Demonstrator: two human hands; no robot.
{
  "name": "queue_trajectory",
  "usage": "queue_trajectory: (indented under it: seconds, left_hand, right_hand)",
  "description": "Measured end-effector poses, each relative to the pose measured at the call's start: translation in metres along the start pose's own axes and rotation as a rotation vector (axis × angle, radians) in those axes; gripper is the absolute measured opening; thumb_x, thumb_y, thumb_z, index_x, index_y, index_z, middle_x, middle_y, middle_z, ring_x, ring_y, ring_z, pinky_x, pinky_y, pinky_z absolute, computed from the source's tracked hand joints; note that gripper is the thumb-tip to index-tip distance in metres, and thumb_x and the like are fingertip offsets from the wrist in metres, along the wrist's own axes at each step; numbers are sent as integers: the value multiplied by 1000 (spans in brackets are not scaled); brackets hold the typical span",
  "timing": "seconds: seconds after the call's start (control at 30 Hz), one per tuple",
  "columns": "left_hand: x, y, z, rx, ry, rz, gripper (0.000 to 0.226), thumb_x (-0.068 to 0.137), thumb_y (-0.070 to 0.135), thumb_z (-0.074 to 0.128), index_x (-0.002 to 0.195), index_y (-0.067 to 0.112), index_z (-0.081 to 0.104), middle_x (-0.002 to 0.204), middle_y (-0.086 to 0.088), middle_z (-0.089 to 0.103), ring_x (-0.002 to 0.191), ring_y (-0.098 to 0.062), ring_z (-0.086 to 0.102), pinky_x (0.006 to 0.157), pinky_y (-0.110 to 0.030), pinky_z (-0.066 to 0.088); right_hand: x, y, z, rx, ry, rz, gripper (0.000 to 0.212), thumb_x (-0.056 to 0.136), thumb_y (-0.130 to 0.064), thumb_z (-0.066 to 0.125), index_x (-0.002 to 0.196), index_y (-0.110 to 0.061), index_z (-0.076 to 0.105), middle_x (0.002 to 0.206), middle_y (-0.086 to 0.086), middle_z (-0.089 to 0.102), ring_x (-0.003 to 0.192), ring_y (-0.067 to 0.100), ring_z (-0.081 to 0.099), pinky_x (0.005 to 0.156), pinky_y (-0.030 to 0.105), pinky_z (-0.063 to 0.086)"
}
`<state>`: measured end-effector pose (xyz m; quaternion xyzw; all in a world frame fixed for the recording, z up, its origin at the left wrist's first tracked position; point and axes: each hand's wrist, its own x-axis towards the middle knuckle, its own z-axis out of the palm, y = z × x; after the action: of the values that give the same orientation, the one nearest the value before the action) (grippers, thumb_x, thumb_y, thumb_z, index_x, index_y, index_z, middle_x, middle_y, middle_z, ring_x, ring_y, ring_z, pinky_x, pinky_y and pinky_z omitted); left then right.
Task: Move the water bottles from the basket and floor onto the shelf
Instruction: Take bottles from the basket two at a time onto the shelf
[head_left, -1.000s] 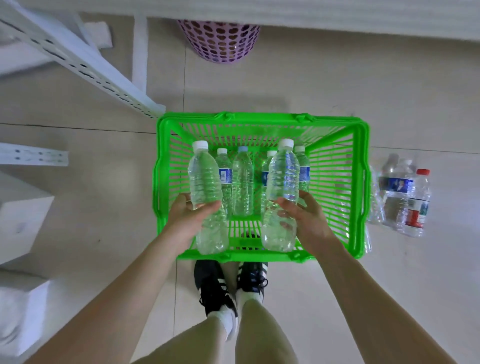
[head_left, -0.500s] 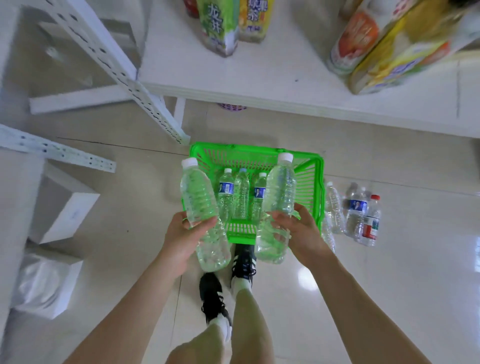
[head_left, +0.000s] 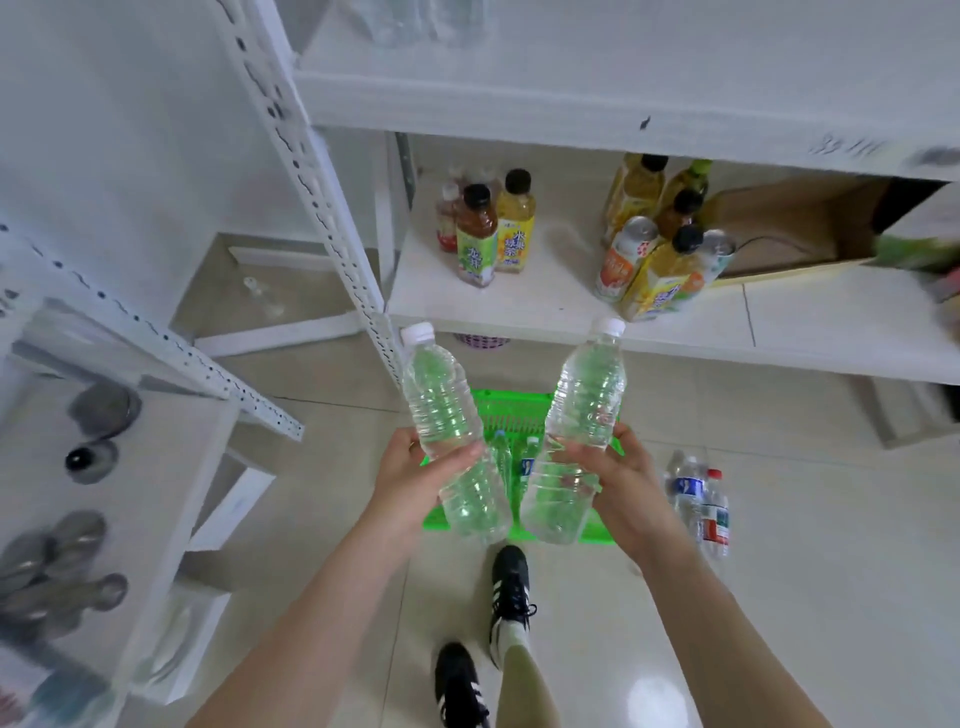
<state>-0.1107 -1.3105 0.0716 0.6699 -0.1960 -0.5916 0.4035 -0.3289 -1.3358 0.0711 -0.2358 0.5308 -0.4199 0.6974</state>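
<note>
My left hand (head_left: 410, 475) grips a clear water bottle (head_left: 449, 431) with a white cap around its middle. My right hand (head_left: 621, 480) grips a second clear water bottle (head_left: 576, 431) the same way. Both bottles are held upright and tilted slightly outward, high above the green basket (head_left: 509, 410) on the floor. A few more water bottles (head_left: 514, 460) stand inside the basket, mostly hidden behind the held ones. Three water bottles (head_left: 698, 499) stand on the floor to the right of the basket. The white shelf (head_left: 519, 306) lies ahead, just beyond the bottle caps.
Tea and juice bottles (head_left: 485, 234) and cans (head_left: 652, 260) stand on the lower shelf board, with a cardboard box (head_left: 789, 228) behind. A higher shelf board (head_left: 571, 98) runs above. A perforated white upright (head_left: 332, 208) slants at left. Another white rack (head_left: 78, 493) with metal items is at far left.
Both hands have lifted the two bottles out of the basket and upward toward the shelf. My view has tilted up, so the shelf boards and drinks now show.
</note>
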Motion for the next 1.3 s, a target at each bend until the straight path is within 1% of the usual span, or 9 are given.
queue_trajectory:
  seconds: [0.07,0.27,0.5,0.57,0.73,0.83,0.97,1.13,1.3]
  left_hand:
    - [-22,20,0,-20,-30,40,71,50,21,94,108,13,55,107,-8,72,98,-26,71,88,-52,55]
    - [-81,78,-6,-29,-119,171,76,45,23,91,112,11,58,108,-10,72,101,-30,69,90,-53,54]
    - [-126,140,-9,14,-213,355,85,36,27,92,113,13,59,107,-8,72,98,-23,70,84,-43,56]
    - [-134,156,-8,28,-220,408,84,35,24,91,112,11,59,105,-7,72,97,-21,69,82,-37,54]
    - [-144,188,0,69,-227,478,86,31,30,91,109,14,59,102,-5,73,99,-24,69,88,-46,53]
    - [-143,203,13,80,-219,499,79,37,20,91,109,17,60,101,-5,73,97,-23,69,89,-44,54]
    - [-138,223,40,73,-237,516,79,39,18,92,111,16,60,102,-5,74,99,-24,70,91,-48,53]
    - [-128,248,81,77,-225,559,66,52,6,91,109,14,58,99,-2,75,97,-21,70,79,-33,53]
    - [-105,279,114,116,-189,582,69,49,17,94,108,19,60,98,3,75,95,-16,71,89,-43,54]
  right_hand:
    - [-20,-20,9,-3,-15,-38,80,43,-20,93,112,-14,52,103,14,68,88,25,67,73,39,50]
    - [-79,-82,32,0,-24,-189,64,44,-21,85,102,-18,57,96,9,70,80,22,67,68,36,49]
    - [-130,-146,47,-38,-39,-354,99,30,-35,96,117,-7,57,104,16,69,93,33,64,90,52,47]
    - [-138,-162,51,-61,-46,-391,97,31,-36,96,116,-8,60,107,18,69,94,34,65,89,52,48]
    - [-141,-193,53,-59,-58,-463,75,41,-22,91,109,-9,60,98,15,72,87,34,65,84,49,48]
    - [-135,-210,50,-46,-65,-496,63,47,-18,86,104,-10,62,98,17,72,88,34,65,82,47,47]
    - [-124,-235,40,-75,-66,-533,64,51,-13,85,109,-6,59,98,17,72,88,32,64,79,44,46]
    - [-100,-273,25,-128,-119,-542,65,56,-9,83,116,-4,59,105,22,71,100,42,65,90,52,49]
    - [-65,-316,23,-222,-139,-528,64,54,-14,84,114,-11,62,105,18,72,101,41,66,93,56,48]
